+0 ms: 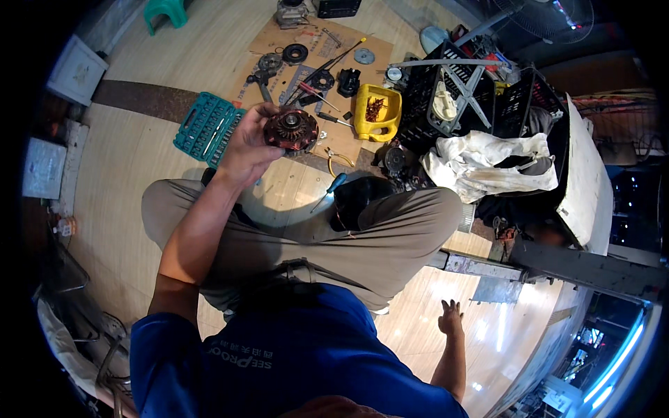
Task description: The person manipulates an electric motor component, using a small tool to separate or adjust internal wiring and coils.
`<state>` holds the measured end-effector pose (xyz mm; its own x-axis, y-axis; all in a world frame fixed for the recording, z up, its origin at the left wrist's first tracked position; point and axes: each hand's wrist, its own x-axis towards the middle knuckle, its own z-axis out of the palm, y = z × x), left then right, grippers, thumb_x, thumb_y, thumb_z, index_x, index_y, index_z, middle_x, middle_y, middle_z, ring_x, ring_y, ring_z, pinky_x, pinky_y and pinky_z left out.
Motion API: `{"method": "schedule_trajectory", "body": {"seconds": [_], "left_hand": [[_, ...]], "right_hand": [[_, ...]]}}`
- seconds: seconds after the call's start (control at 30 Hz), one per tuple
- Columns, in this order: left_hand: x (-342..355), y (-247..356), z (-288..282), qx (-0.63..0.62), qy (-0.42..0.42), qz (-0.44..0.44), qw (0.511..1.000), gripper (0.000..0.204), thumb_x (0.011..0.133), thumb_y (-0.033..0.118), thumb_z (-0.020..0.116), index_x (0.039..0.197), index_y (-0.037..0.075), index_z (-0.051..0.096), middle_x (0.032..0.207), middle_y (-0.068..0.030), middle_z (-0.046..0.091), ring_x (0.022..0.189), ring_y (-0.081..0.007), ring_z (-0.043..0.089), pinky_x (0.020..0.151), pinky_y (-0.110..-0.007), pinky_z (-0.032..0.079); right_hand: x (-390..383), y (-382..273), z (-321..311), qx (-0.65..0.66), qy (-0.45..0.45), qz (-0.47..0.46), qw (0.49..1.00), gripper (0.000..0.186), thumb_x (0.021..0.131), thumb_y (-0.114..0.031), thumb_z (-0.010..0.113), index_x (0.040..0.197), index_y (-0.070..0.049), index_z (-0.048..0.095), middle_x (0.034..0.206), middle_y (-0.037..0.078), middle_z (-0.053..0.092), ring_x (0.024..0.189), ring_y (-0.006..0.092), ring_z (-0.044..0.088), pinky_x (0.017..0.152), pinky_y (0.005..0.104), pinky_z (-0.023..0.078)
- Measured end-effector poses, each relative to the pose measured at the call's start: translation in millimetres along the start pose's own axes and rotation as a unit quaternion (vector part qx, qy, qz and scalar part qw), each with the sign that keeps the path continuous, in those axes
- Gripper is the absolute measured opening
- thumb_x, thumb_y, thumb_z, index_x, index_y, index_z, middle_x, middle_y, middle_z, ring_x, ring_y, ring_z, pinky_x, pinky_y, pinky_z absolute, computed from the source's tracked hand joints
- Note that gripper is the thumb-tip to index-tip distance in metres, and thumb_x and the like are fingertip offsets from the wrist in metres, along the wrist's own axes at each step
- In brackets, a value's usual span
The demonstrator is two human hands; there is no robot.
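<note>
My left hand (245, 143) grips the rotor (290, 129), held up in the air over the near edge of the cardboard (279, 52), its gear face toward me. My right hand (450, 317) rests open, empty, far behind.

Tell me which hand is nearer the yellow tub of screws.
Left. The left hand holds a round motor part just left of the yellow tub; the right hand rests far below it.
</note>
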<state>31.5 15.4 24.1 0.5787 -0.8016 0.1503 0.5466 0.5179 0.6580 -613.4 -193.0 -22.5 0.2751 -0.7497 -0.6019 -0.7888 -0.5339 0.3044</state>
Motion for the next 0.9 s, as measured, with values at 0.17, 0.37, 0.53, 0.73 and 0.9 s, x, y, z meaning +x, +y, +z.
{"method": "schedule_trajectory", "body": {"seconds": [0.17, 0.37, 0.53, 0.73, 0.9], "left_hand": [[-2.3, -2.1, 9.0, 0.041, -0.026, -0.026, 0.998, 0.067, 0.061, -0.014, 0.067, 0.119, 0.004, 0.040, 0.122, -0.0157, 0.052, 0.113, -0.0244, 0.054, 0.099, -0.038, 0.044], [-3.1, -6.5, 15.4, 0.071, -0.062, -0.050, 0.994, 0.070, 0.059, -0.009, 0.073, 0.119, 0.004, 0.040, 0.127, -0.0154, 0.048, 0.117, -0.0240, 0.051, 0.100, -0.037, 0.043], [-13.6, -4.8, 11.4, 0.105, -0.076, -0.049, 0.990, 0.072, 0.059, -0.005, 0.076, 0.121, 0.004, 0.040, 0.127, -0.0128, 0.044, 0.120, -0.0224, 0.046, 0.102, -0.037, 0.041], [-19.6, 1.0, 10.2, 0.113, -0.061, -0.073, 0.989, 0.073, 0.059, -0.006, 0.075, 0.122, 0.004, 0.039, 0.125, -0.0107, 0.044, 0.120, -0.0204, 0.045, 0.102, -0.035, 0.040], [-20.4, -0.9, 10.9, 0.176, -0.041, -0.047, 0.982, 0.070, 0.061, -0.008, 0.074, 0.121, 0.004, 0.040, 0.124, -0.0107, 0.044, 0.119, -0.0199, 0.046, 0.101, -0.034, 0.041]], "right_hand": [[6.5, -124.3, -165.4, 0.292, 0.269, -0.154, 0.905, 0.042, 0.079, 0.006, 0.051, 0.122, 0.005, 0.051, 0.122, 0.025, 0.054, 0.114, 0.0369, 0.053, 0.098, 0.0381, 0.041], [-4.0, -328.1, -277.8, 0.544, 0.128, -0.401, 0.726, 0.041, 0.090, -0.013, 0.058, 0.125, 0.006, 0.049, 0.112, 0.011, 0.060, 0.101, 0.0144, 0.056, 0.090, 0.0242, 0.042], [19.0, -381.9, -286.6, 0.681, -0.314, -0.324, 0.577, 0.018, 0.092, -0.017, 0.056, 0.097, 0.000, 0.061, 0.072, 0.001, 0.057, 0.062, 0.0088, 0.051, 0.056, 0.0227, 0.043], [32.0, -363.8, -293.9, 0.619, -0.141, -0.375, 0.676, 0.018, 0.092, -0.014, 0.056, 0.090, 0.002, 0.064, 0.066, -0.004, 0.053, 0.063, 0.0060, 0.046, 0.058, 0.0210, 0.039], [-12.5, -358.7, -314.7, 0.521, 0.039, -0.433, 0.735, 0.016, 0.090, -0.012, 0.056, 0.089, 0.003, 0.062, 0.062, 0.005, 0.054, 0.060, 0.0079, 0.044, 0.056, 0.0260, 0.041]]}}
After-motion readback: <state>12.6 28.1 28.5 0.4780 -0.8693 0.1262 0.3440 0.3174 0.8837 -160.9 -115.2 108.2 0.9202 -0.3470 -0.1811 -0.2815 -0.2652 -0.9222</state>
